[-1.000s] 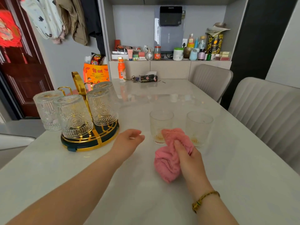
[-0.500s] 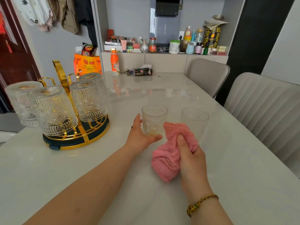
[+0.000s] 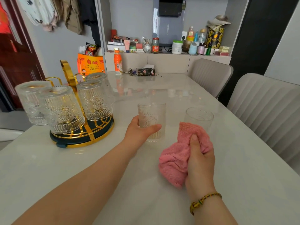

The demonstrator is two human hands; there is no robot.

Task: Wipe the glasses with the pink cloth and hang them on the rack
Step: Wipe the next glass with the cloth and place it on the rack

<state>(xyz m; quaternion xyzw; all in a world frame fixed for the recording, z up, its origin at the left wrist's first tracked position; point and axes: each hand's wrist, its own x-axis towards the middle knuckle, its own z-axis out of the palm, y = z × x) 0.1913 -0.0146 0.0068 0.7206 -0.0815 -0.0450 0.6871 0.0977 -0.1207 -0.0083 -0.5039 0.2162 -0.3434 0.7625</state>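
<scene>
My left hand (image 3: 139,130) wraps around an upright patterned glass (image 3: 152,117) in the middle of the table. A second upright glass (image 3: 198,116) stands to its right, partly behind the pink cloth (image 3: 180,153). My right hand (image 3: 200,159) grips that bunched cloth just above the tabletop. At the left sits the gold rack (image 3: 68,73) on a dark round base, with several patterned glasses (image 3: 63,109) hung upside down on it.
The pale marble table (image 3: 97,168) has two grey chairs (image 3: 266,108) along its right side. At the far end are an orange bottle (image 3: 118,63), keys, a tissue box (image 3: 145,72) and an orange bag (image 3: 90,64). A cluttered shelf lies behind.
My left hand reached from near the rack to the nearer upright glass and closed around it. The right hand kept holding the cloth, almost still.
</scene>
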